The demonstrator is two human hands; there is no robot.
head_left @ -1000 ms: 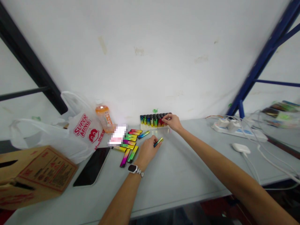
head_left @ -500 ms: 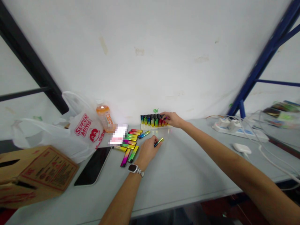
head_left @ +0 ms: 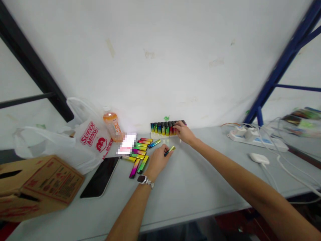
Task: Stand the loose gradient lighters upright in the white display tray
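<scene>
**Rainbow sticks at the wall end of the bench**

Rainbow-coloured stick (head_left: 170, 151) sits pinched in my left hand (head_left: 157, 160), fingers closed round its near end, its far tip free just in front of the tray of lighters (head_left: 164, 129). My right hand (head_left: 184, 131) rests on the tray's right end, fingertips curled over the caps; whether they grip one I cannot tell. Left of the tray lies a heap of loose sticks (head_left: 139, 152), with a phone (head_left: 100, 177) nearer me. Right of the tray, the grey bench (head_left: 200, 180) runs bare to a power strip (head_left: 253, 138). Behind the tray the wall closes things off. My hand hides the tray's right corner.
</scene>
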